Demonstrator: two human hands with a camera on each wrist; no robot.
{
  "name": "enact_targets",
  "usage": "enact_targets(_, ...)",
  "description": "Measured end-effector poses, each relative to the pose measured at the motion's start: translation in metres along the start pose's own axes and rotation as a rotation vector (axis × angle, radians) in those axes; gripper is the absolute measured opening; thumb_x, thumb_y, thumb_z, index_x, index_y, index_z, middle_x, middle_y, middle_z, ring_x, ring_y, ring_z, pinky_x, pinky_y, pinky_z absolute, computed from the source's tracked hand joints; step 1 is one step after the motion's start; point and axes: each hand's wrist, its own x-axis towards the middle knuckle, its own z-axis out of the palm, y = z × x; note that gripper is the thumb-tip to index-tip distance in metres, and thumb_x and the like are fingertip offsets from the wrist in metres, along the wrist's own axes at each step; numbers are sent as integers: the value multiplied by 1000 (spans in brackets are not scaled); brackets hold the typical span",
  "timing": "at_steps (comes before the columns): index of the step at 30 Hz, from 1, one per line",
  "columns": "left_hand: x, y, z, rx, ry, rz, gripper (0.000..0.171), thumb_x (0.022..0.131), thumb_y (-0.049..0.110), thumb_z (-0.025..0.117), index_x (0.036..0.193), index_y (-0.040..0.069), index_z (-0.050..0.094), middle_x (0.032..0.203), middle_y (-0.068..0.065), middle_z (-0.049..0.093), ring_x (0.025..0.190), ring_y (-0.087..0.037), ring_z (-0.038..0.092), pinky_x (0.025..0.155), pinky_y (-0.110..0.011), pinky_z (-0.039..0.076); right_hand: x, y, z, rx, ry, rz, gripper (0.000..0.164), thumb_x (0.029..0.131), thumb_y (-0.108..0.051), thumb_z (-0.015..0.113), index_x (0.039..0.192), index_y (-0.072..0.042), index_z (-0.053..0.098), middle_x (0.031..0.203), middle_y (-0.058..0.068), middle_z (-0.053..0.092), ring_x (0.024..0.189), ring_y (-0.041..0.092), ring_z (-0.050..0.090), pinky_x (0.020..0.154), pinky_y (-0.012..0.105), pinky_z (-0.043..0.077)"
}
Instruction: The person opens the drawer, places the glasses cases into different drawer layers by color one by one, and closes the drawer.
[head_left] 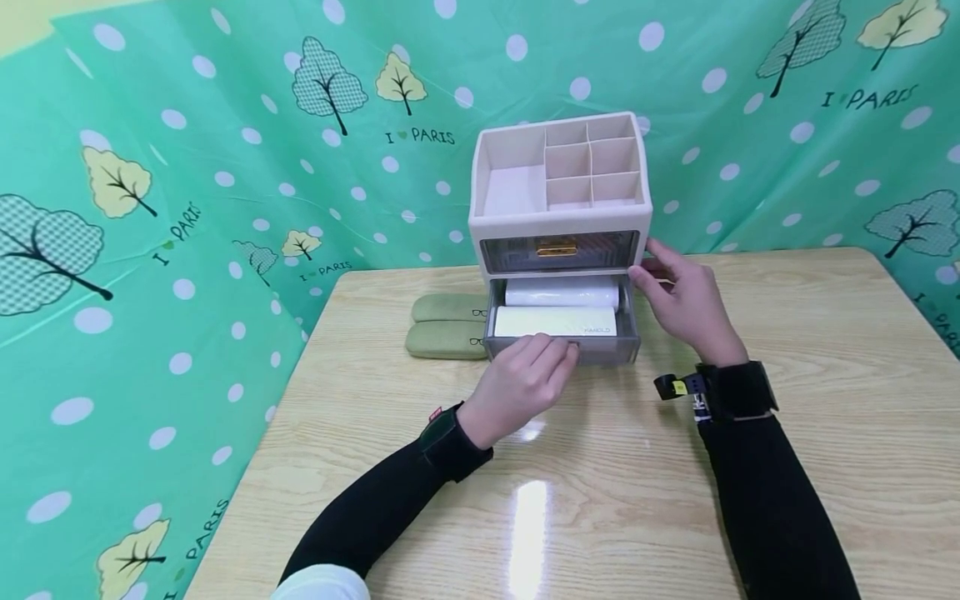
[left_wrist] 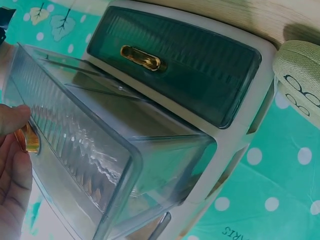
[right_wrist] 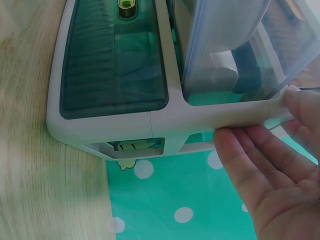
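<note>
A white desk organizer (head_left: 558, 220) stands near the back of the table, its lower clear drawer (head_left: 627, 350) pulled out. Thumb and fingers of my left hand (head_left: 517, 387) pinch the gold handle (left_wrist: 33, 139) on that drawer's front. Inside the drawer lie a white box with small lettering (head_left: 555, 322) and, behind it, a white rolled or cylindrical thing (head_left: 562, 292). My right hand (head_left: 686, 304) grips the organizer's right side frame, with the thumb toward the front and the fingers along the side. The upper drawer (head_left: 600, 252), also with a gold handle, is closed.
Two green glasses cases (head_left: 442, 308) lie side by side on the table, left of the organizer. Divided compartments (head_left: 570, 162) form the organizer's top. A green dotted cloth (head_left: 375, 200) hangs behind the wood-grain table (head_left: 825, 375).
</note>
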Motion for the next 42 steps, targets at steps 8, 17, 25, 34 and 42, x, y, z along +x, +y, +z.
enact_targets(8,3,-4,2,-10,-7,-3,20,101,-1,57,107,1,76,96,-6,71,84,-17,65,73,-22,57,0,-1,0,-6,-3,4,53,106,-30,59,155,-19,45,133,20,66,116,33,67,96,51,56)
enact_targets(17,7,-8,6,3,-24,-4,21,102,-1,56,107,1,76,96,-5,71,83,-16,64,71,-22,56,0,-1,-1,-9,-4,5,53,106,-30,59,156,-19,45,135,20,65,117,34,66,95,52,55)
enact_targets(25,7,-12,9,-3,-19,-10,21,101,-2,56,107,1,76,96,-6,71,84,-17,64,72,-22,57,0,0,0,-4,-8,12,54,106,-31,58,156,-19,44,132,20,66,116,34,66,96,52,55)
enact_targets(34,10,-16,15,-11,-34,-28,19,100,0,59,107,3,77,97,-5,71,84,-17,64,73,-22,57,-1,0,-1,-5,-8,19,53,106,-31,59,156,-19,44,129,20,67,115,33,67,96,52,55)
enact_targets(42,12,-21,22,-11,-36,-47,16,98,-1,63,106,3,76,96,-4,71,84,-17,64,72,-22,57,0,-1,-1,6,-9,11,53,105,-28,59,155,-18,46,127,19,68,114,31,68,95,51,56)
